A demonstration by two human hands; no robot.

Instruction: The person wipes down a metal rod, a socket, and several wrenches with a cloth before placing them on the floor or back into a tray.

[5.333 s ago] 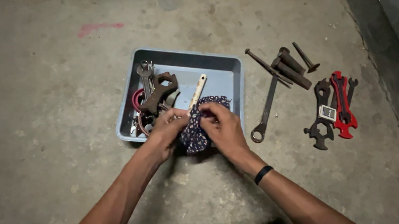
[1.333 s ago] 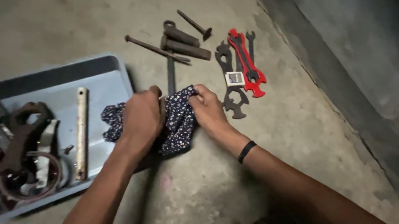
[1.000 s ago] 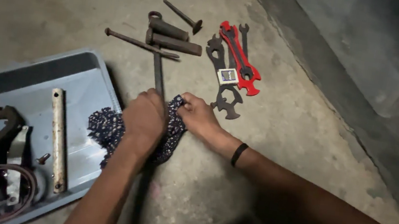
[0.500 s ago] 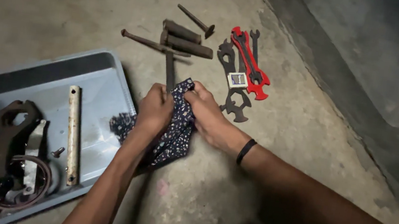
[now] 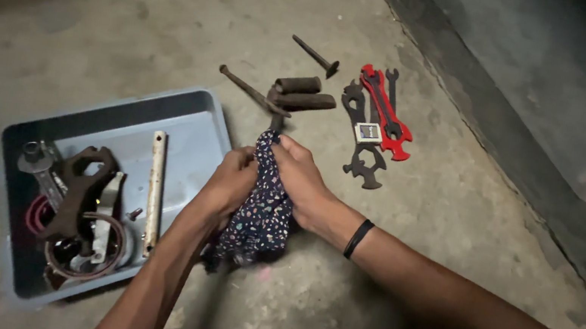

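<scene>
My left hand and my right hand both grip a dark flower-patterned cloth, bunched around the shaft of a long dark wrench. Only a short stub of the wrench shows above the cloth, pointing at the rusty tools on the floor. The cloth's loose end hangs below my hands, just right of a blue-grey tray. A black band sits on my right wrist.
The tray holds a white tube, a rusty multi-wrench, a spanner and rings. On the concrete floor beyond lie a rod, two rusty cylinders, a bolt, a red wrench and dark flat wrenches. A kerb runs along the right.
My hands and the cloth have slid up along the wrench shaft, so less of it shows above the cloth. The view has shifted, bringing more of the tray into sight.
</scene>
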